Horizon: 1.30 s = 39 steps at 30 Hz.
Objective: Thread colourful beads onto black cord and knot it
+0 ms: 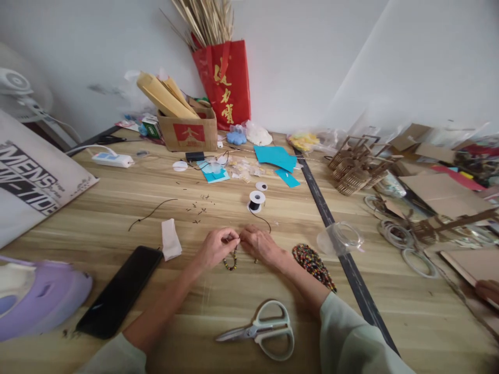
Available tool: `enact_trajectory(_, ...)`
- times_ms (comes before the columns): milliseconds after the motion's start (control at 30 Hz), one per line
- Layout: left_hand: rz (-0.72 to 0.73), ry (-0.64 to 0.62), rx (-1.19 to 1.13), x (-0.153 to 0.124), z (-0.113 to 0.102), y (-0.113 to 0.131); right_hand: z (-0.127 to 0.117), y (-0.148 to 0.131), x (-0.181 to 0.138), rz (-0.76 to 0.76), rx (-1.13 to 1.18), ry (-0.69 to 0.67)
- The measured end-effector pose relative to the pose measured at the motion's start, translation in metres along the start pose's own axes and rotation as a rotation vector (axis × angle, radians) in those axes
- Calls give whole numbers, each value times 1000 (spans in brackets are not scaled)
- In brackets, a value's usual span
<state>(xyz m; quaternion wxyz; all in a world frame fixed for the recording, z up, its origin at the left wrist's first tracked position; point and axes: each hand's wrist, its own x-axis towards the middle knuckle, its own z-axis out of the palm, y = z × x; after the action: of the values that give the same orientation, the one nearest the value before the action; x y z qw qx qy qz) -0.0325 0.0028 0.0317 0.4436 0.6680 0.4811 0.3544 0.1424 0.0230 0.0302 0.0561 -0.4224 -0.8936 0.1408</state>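
My left hand [217, 246] and my right hand [260, 244] meet at the middle of the wooden table [218, 322], fingertips pinched together on a thin black cord. A short string of small beads [231, 261] hangs from the cord just below my left fingers. The cord runs back to a small spool of black thread [255, 200] beyond my hands. A pile of multicoloured beads [313, 264] lies right of my right wrist. White-handled scissors [265, 329] lie shut on the table in front of me, between my forearms.
A black phone [120, 291] and a folded white tissue [170, 239] lie to the left, a purple object [39, 301] at the far left. A clear plastic cup [340, 238] lies tipped on the right. Behind are a cardboard box [191, 130], a red bag [225, 83], teal paper [277, 157] and wooden models [355, 165].
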Motion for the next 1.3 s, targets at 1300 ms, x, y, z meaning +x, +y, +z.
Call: enact_trajectory(1300, 231, 20, -12, 5, 32, -1, 12, 6, -33, 96, 709, 355)
